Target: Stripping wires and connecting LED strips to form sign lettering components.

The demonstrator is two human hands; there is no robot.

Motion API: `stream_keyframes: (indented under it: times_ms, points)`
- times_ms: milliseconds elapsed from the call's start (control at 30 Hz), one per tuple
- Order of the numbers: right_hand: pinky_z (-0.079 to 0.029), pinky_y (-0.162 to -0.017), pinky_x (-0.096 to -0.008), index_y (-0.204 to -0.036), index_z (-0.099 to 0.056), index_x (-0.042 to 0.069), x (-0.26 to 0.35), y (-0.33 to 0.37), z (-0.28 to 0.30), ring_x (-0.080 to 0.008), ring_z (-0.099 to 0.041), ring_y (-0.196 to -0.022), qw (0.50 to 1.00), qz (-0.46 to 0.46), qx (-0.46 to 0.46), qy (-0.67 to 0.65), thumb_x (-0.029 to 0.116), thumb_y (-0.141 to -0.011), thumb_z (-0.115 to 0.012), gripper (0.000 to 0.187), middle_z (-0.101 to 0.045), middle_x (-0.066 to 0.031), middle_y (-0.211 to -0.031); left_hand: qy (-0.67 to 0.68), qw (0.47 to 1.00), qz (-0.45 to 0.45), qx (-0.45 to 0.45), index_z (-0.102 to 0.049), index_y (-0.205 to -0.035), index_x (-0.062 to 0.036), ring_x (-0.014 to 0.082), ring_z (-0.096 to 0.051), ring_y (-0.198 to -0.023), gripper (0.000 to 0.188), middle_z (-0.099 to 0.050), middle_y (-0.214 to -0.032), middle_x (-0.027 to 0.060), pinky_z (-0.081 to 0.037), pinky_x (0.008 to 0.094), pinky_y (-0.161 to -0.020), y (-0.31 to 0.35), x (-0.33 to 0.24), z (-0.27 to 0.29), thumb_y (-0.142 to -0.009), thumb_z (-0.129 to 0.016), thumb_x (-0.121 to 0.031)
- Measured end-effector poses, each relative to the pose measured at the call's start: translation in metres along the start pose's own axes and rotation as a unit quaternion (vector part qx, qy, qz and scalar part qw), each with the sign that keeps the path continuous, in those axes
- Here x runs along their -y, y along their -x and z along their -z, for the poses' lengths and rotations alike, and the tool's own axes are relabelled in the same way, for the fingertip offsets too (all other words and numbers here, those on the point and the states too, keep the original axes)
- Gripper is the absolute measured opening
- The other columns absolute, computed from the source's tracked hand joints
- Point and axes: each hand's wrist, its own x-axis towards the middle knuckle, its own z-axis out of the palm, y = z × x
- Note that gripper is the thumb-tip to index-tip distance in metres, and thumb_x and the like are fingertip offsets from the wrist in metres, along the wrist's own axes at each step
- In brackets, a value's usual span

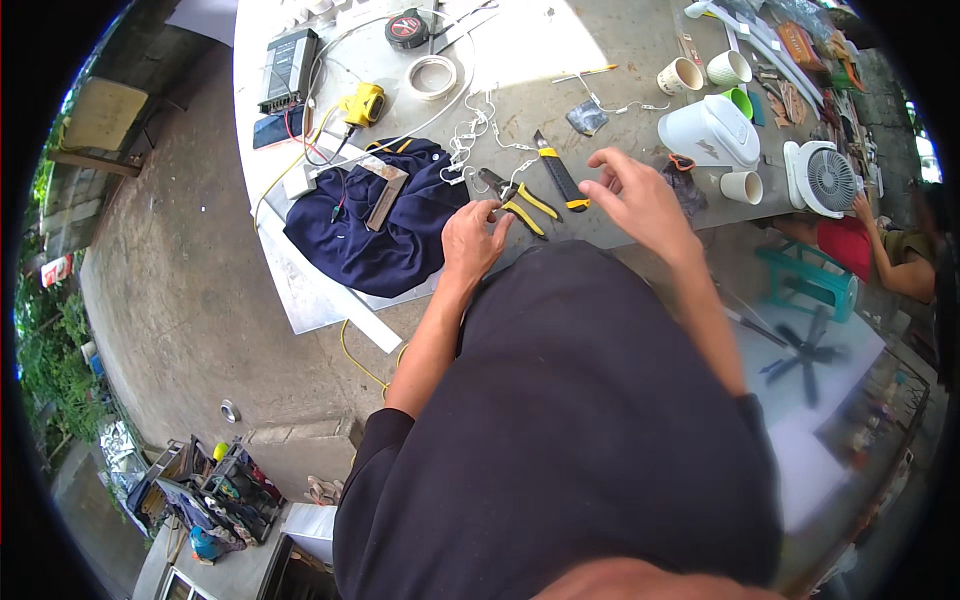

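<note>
My left hand (473, 240) is at the near edge of the table, with thumb and forefinger drawn close together. Whatever is between its fingertips is too small to make out. Just beyond the fingertips lie pliers (527, 208) with yellow-and-black handles. A white cord with small white clips (478, 130) curls across the tabletop and ends by the pliers. My right hand (640, 200) hovers over the table edge, thumb and fingers apart, with nothing in it. Beside it lies a black-and-yellow utility knife (562, 178). A dark blue cloth (340, 235) is bunched up left of my left hand.
A tape measure (407, 30), a tape roll (431, 77), a yellow tool battery (364, 104) and a black box with wires (289, 70) occupy the far left. Rightward stand a white lidded container (705, 135), several cups (741, 187) and a small fan (822, 178). Another person's arm (880, 240) shows.
</note>
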Motion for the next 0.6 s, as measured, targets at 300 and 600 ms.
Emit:
stream_keyframes:
  times_ms: [300, 600]
  points:
    - [-0.049, -0.079, -0.0467, -0.12, -0.042, 0.005, -0.101, -0.025, -0.132, -0.035, -0.059, -0.098, 0.977, -0.041, -0.013, 0.208, 0.042, -0.078, -0.07, 0.062, -0.056, -0.0168, -0.105, -0.144, 0.988, -0.024, 0.043, -0.061, -0.084, -0.0046, 0.0303, -0.061, -0.081, 0.031, -0.058, -0.085, 0.0124, -0.049, 0.0412, -0.067, -0.046, 0.005, -0.041, -0.072, -0.074, -0.03]
    - [-0.049, -0.083, -0.0484, -0.107, -0.051, 0.002, -0.115, -0.018, -0.119, -0.0378, -0.06, -0.098, 0.978, -0.093, 0.015, 0.184, 0.027, -0.08, -0.065, 0.039, -0.06, -0.0188, -0.102, -0.023, 0.995, 0.054, 0.08, -0.069, -0.085, -0.0056, 0.0334, -0.062, -0.079, 0.019, -0.063, -0.081, 0.0137, -0.049, 0.0432, -0.069, -0.059, 0.017, -0.036, -0.076, -0.069, -0.022]
